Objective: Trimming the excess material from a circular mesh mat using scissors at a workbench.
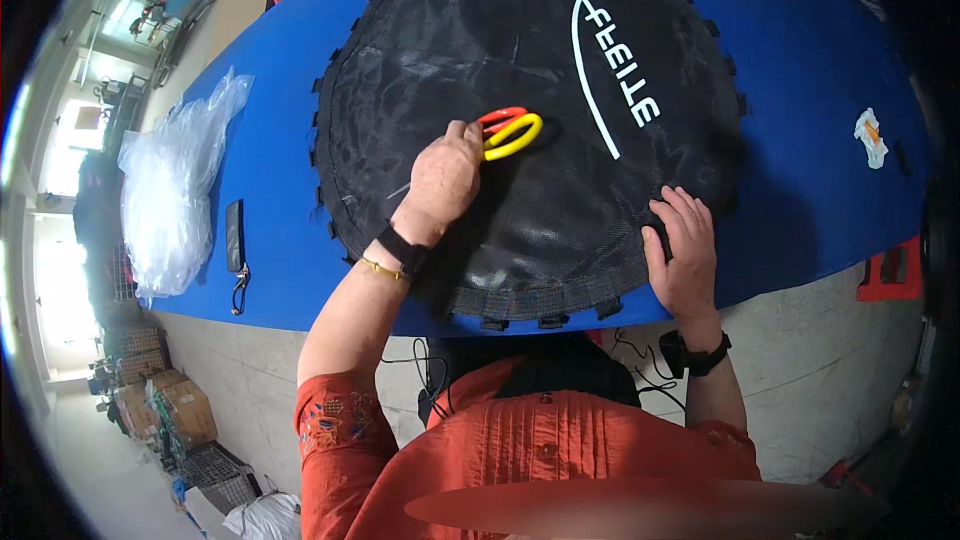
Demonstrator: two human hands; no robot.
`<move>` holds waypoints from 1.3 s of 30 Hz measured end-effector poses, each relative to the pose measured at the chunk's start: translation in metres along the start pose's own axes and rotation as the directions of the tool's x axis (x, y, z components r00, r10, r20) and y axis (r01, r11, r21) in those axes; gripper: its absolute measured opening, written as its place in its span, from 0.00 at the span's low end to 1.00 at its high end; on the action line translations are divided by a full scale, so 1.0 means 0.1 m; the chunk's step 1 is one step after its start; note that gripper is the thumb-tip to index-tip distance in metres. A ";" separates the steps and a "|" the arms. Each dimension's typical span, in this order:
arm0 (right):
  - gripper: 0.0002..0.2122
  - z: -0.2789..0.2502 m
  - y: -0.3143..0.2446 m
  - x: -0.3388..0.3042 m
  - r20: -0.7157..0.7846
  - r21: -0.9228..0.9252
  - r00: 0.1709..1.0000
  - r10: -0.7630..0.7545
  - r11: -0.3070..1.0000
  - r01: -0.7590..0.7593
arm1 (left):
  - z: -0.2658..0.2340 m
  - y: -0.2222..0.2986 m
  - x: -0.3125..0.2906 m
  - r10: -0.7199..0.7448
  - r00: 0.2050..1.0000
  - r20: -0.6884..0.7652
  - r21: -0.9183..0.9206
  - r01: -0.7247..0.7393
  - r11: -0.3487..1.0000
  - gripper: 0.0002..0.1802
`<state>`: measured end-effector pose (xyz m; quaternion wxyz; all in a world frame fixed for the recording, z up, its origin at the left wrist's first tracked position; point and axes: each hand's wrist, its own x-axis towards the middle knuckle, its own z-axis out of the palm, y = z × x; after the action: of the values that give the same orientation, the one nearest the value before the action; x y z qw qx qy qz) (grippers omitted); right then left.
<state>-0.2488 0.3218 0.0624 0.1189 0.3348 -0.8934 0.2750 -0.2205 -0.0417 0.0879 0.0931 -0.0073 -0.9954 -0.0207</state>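
A large round black mesh mat (420, 70) with black loops around its rim and a white printed mark lies flat in front of me. Over its middle left, my left hand (446, 175) is closed around a pair of scissors (517, 138). Their red and yellow handle loops stick out past my fingers to the right. A thin grey tip shows on the other side of the hand, pointing toward the lower left. My right hand (683, 258) rests palm down at the mat's lower right edge, thumb and fingers apart, touching the mesh.
The mat lies on a blue-covered table (280, 70). Clear plastic bags (180, 185) are piled at the left, beside a dark narrow case (235, 236) with a strap. A crumpled white wrapper (870, 138) lies far right. A red stool (890, 272) stands beyond the table edge.
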 end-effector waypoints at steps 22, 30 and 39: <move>0.16 -0.02 -0.04 0.02 -0.030 0.026 0.999 0.024 0.999 -0.023 | 0.05 0.00 0.04 -0.072 0.997 -0.004 0.006 0.072 0.997 0.11; 0.16 0.00 -0.05 0.03 -0.039 0.029 0.999 0.013 1.000 -0.012 | 0.07 -0.13 0.17 -0.158 0.987 -0.010 0.003 0.158 0.988 0.11; 0.16 0.01 -0.04 0.02 -0.031 -0.008 1.000 -0.004 1.000 0.004 | 0.10 0.07 0.49 -0.068 0.996 0.050 0.005 0.068 0.998 0.12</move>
<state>-0.2476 0.3180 0.0636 0.1347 0.3317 -0.8919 0.2762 -0.2709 -0.0339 0.0875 0.0676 0.0260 -0.9971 -0.0221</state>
